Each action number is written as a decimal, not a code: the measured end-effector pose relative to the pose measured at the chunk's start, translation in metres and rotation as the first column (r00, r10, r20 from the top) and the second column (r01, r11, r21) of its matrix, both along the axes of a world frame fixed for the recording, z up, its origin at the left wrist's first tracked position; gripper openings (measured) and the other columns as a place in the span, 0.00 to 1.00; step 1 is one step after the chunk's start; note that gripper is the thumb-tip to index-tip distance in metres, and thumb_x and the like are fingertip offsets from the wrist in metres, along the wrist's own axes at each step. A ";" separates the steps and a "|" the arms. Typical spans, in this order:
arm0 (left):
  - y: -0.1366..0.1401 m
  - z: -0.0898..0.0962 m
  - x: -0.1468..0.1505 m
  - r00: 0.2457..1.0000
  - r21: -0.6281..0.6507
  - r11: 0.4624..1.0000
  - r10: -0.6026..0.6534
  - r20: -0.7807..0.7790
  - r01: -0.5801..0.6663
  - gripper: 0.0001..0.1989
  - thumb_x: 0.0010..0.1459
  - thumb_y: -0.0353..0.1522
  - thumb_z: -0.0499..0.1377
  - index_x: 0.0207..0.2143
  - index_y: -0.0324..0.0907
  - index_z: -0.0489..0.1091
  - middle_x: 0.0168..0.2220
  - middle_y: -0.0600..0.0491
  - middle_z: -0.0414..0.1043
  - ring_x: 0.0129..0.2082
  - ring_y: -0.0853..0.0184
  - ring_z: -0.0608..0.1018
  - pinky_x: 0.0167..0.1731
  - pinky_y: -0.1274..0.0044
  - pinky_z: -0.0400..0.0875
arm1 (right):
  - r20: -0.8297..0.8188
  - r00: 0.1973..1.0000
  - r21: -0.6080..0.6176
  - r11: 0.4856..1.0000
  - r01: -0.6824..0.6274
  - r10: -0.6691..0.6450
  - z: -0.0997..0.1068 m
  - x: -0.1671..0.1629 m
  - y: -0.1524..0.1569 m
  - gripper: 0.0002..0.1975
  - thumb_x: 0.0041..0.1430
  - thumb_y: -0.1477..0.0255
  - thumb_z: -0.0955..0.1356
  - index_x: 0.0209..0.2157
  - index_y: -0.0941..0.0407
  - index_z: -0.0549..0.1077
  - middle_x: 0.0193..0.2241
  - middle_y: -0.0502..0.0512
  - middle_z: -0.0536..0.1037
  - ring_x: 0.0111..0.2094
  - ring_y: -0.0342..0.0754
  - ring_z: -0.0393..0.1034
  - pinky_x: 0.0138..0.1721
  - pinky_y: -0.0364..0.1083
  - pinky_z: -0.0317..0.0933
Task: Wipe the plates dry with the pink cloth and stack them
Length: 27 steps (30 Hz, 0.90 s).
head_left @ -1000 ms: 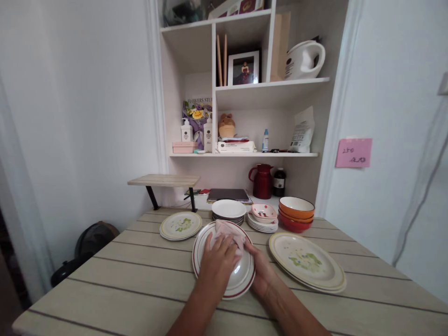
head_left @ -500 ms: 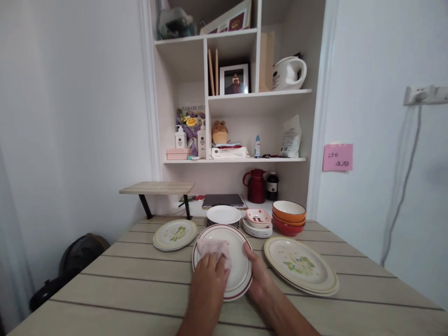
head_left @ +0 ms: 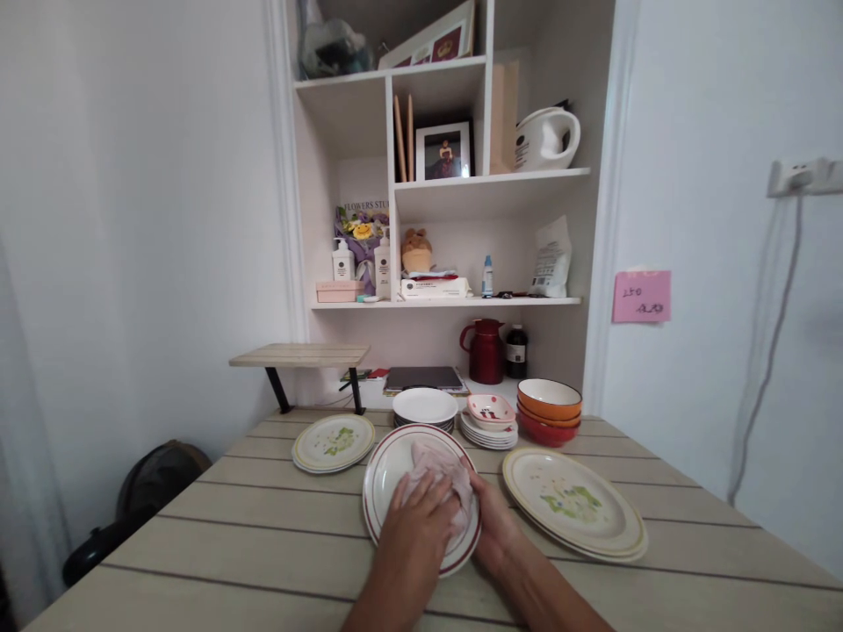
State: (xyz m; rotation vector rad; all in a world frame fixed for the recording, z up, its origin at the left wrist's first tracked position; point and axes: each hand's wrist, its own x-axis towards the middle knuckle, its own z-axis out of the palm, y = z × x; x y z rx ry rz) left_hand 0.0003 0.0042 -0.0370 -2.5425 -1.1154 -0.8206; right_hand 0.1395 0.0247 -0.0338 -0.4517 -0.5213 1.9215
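Observation:
A white plate with dark red rings (head_left: 384, 478) is held tilted above the table, its face toward me. My right hand (head_left: 495, 522) grips its right edge, fingers behind it and mostly hidden. Bunched on the plate's right half is a pale pink cloth (head_left: 435, 458). My left hand (head_left: 421, 518) presses this cloth against the plate, fingers bent over it. Close to my right hand lies a stack of oval plates with a green leaf pattern (head_left: 572, 500). Smaller plates with the same pattern (head_left: 334, 441) lie to the left.
Behind the held plate stand stacked round white plates (head_left: 425, 405), small plates under a pink-rimmed dish (head_left: 491, 411), and orange and red bowls (head_left: 549, 411). A raised wooden stand (head_left: 299, 355) is at the back left. A red jug (head_left: 486, 351) stands below the shelves.
My left hand has slid the cloth from the plate's left side across to its right side. My right hand keeps its grip on the edge.

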 end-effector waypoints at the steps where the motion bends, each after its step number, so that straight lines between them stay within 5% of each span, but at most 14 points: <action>1: -0.001 0.005 0.000 1.000 -0.025 1.000 0.016 -0.010 -0.016 0.17 0.62 0.35 0.55 0.53 0.54 0.68 0.60 0.56 0.68 0.61 0.59 0.67 0.61 0.53 0.58 | 0.004 1.000 -0.010 1.000 0.009 -0.009 0.000 0.000 0.000 0.19 0.59 0.63 0.67 0.40 0.66 0.78 0.37 0.67 0.83 0.40 0.56 0.78 0.52 0.53 0.64; 8: 0.001 0.020 0.011 0.983 -0.004 0.985 0.174 0.057 -0.174 0.18 0.64 0.34 0.52 0.55 0.54 0.66 0.63 0.55 0.63 0.64 0.58 0.62 0.62 0.45 0.43 | -0.040 0.999 -0.043 0.999 0.027 -0.029 0.002 0.001 0.003 0.18 0.59 0.64 0.66 0.43 0.63 0.78 0.38 0.63 0.83 0.43 0.55 0.77 0.55 0.53 0.61; 17: 0.007 0.026 -0.001 0.892 0.068 0.894 0.431 0.136 -0.442 0.16 0.62 0.32 0.54 0.52 0.47 0.71 0.53 0.49 0.74 0.54 0.55 0.71 0.59 0.49 0.52 | -0.094 0.984 -0.068 0.987 0.148 -0.154 -0.002 0.003 0.011 0.24 0.59 0.59 0.65 0.49 0.62 0.75 0.42 0.66 0.82 0.51 0.59 0.73 0.57 0.60 0.59; 22: -0.009 0.020 0.003 0.905 0.055 0.904 0.420 0.065 -0.424 0.15 0.60 0.31 0.57 0.49 0.44 0.74 0.43 0.48 0.76 0.47 0.55 0.73 0.55 0.56 0.62 | -0.058 0.957 -0.106 0.955 0.276 -0.283 -0.001 0.016 0.017 0.24 0.59 0.59 0.65 0.48 0.62 0.75 0.40 0.66 0.82 0.51 0.60 0.73 0.56 0.62 0.60; 27: -0.017 0.010 0.013 0.955 -0.001 0.959 0.284 0.082 -0.284 0.18 0.59 0.29 0.56 0.52 0.44 0.72 0.48 0.49 0.75 0.51 0.57 0.72 0.57 0.59 0.63 | -0.067 0.935 -0.106 0.934 0.341 -0.348 -0.002 0.026 0.022 0.19 0.58 0.60 0.66 0.42 0.61 0.78 0.36 0.65 0.83 0.51 0.60 0.73 0.57 0.60 0.59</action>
